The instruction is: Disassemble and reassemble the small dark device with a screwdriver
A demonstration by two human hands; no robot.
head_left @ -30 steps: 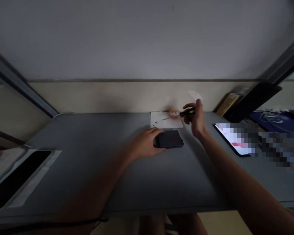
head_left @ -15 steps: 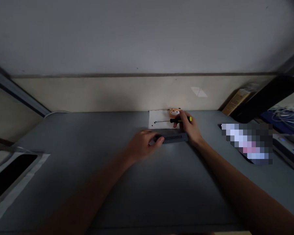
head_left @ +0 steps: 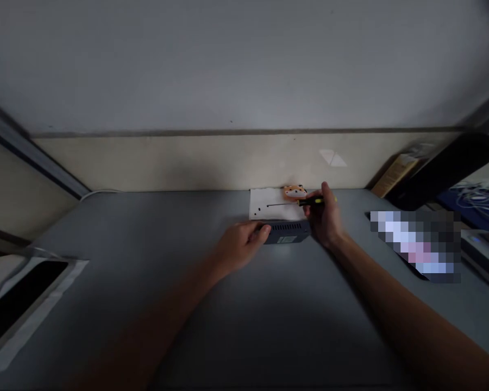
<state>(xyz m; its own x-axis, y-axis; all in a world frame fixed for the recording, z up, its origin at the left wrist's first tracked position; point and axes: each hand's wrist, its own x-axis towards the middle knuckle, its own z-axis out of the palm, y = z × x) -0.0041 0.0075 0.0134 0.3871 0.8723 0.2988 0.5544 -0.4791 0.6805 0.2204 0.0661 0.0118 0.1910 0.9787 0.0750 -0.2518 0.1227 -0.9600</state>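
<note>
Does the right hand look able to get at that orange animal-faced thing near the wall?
Probably yes: the right hand is close to the orange animal-faced thing, and no other object seems to block the way. That hand grips a screwdriver, though, which could make grasping awkward.

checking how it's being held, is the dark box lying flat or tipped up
Tipped up: the dark box shows its labelled face to the camera, vented side above that, the left hand gripping one end.

Free passage over grey desk (head_left: 244, 320): between forearms (head_left: 383, 293), also left of left hand (head_left: 240, 244). Beyond, wall (head_left: 212, 163) bars way; orange animal-faced figure (head_left: 295, 192) near right hand (head_left: 326, 217). Flat device (head_left: 411, 244) obstructs far right.
</note>
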